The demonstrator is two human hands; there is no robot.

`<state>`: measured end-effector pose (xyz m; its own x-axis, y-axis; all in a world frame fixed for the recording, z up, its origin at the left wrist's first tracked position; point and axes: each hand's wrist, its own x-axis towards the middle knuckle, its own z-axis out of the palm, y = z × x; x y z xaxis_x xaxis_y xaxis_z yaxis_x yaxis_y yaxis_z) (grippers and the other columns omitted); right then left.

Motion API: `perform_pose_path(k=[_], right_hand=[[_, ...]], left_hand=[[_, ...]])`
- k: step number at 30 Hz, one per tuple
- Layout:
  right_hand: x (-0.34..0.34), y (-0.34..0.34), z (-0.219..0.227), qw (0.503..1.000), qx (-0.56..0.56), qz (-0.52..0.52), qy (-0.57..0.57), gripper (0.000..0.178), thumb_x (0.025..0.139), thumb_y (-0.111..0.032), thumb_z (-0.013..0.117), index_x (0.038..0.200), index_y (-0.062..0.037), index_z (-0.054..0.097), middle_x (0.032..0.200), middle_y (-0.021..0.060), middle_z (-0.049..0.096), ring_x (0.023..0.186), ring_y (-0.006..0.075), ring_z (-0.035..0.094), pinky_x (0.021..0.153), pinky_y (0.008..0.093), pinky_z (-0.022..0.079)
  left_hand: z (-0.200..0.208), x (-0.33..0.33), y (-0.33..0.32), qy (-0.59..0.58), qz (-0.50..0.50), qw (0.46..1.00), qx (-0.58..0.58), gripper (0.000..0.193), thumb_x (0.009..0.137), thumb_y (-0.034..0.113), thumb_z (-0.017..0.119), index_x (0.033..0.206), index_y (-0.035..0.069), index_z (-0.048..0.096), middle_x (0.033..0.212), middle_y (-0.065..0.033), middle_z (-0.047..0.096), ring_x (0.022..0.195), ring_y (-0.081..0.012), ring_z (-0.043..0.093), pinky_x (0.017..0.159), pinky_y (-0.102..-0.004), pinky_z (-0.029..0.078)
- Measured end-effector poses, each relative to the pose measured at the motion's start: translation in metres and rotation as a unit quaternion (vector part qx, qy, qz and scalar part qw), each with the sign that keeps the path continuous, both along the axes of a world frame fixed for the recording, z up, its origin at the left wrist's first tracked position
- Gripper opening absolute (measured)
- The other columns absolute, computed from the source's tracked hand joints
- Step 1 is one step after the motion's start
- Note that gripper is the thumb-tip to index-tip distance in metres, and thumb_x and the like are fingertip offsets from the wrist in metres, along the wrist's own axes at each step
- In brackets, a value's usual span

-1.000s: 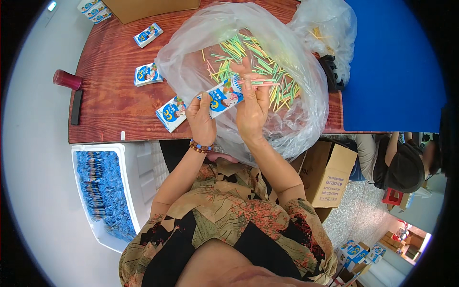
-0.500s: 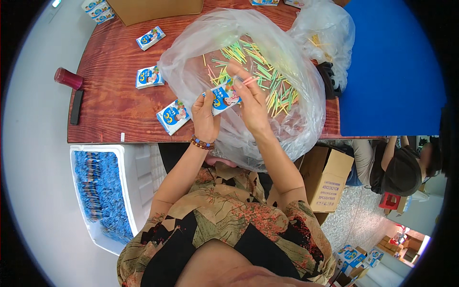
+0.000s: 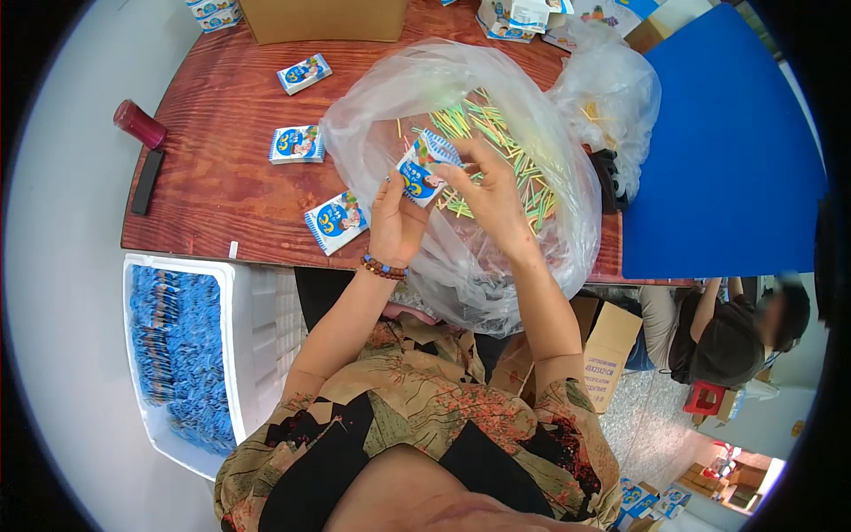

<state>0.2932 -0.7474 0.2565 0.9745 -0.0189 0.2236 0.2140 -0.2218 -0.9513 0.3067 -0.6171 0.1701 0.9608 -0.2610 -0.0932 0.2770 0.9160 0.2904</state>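
Observation:
My left hand (image 3: 397, 229) grips a small blue-and-white printed packet (image 3: 417, 182), holding it tilted above an open plastic bag. From the other side, the thumb and fingers of my right hand (image 3: 493, 193) close on the packet's upper right edge. Whether a stick is between those fingers is hidden. Below both hands, the clear plastic bag (image 3: 372, 111) lies spread open with many thin yellow, green and pink sticks (image 3: 536, 191) inside. Left of the bag, similar packets lie in small stacks: a near one (image 3: 337, 222), a middle one (image 3: 297, 144) and a far one (image 3: 304, 74).
A white foam box (image 3: 229, 355) full of blue packets stands below the table's left edge. On the wooden table (image 3: 222, 168) are a dark red cup (image 3: 139, 124), a black bar (image 3: 148, 183) and a cardboard box (image 3: 324, 19). A second plastic bag (image 3: 612, 84) sits right, beside a blue panel (image 3: 718, 160).
The packet has turned more upright in my left hand. My right fingers have shifted to its upper edge, and the pink sticks seen at them before no longer show. The whole view has shifted slightly.

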Motion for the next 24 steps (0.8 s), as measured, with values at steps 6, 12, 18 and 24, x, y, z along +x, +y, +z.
perform_pose_path(k=[6,12,18,24], right_hand=[[0.026,0.025,0.014,0.998,0.034,0.055,-0.012,0.02,0.088,-0.006,0.06,0.106,0.0031,0.064,0.087,0.0033,0.065,0.08,0.0088,0.059,0.075,0.0226,0.046],[0.049,0.061,0.012,0.997,-0.011,0.079,0.009,0.015,0.088,-0.007,0.06,0.099,0.0007,0.066,0.078,0.0025,0.065,0.071,0.0056,0.058,0.065,0.0204,0.045],[0.087,0.101,-0.015,0.982,-0.141,0.108,-0.059,0.014,0.084,-0.012,0.062,0.093,-0.0023,0.069,0.073,0.0061,0.067,0.063,0.0152,0.06,0.06,0.0301,0.046],[0.135,0.166,-0.047,0.907,-0.391,0.126,-0.097,0.016,0.078,-0.017,0.061,0.087,-0.005,0.069,0.084,0.0143,0.067,0.081,0.0346,0.063,0.071,0.0435,0.049]], left_hand=[[0.005,0.013,0.031,-0.067,0.019,0.998,-0.006,0.021,0.096,0.02,0.051,0.111,0.006,0.057,0.115,-0.0073,0.062,0.105,-0.0198,0.06,0.095,-0.038,0.046],[0.015,0.013,0.065,-0.051,0.094,0.994,-0.012,0.018,0.093,0.013,0.054,0.108,0.004,0.058,0.111,-0.0087,0.063,0.102,-0.0185,0.061,0.092,-0.0382,0.048],[-0.022,0.026,0.131,-0.053,0.171,0.946,0.271,0.017,0.088,0.003,0.061,0.104,0.0,0.062,0.093,-0.0045,0.066,0.082,-0.0088,0.061,0.074,-0.0233,0.049],[-0.057,0.052,0.186,-0.025,0.266,0.809,0.523,0.02,0.089,0.008,0.061,0.106,-0.003,0.063,0.099,-0.006,0.066,0.085,-0.0099,0.06,0.075,-0.0238,0.048]])
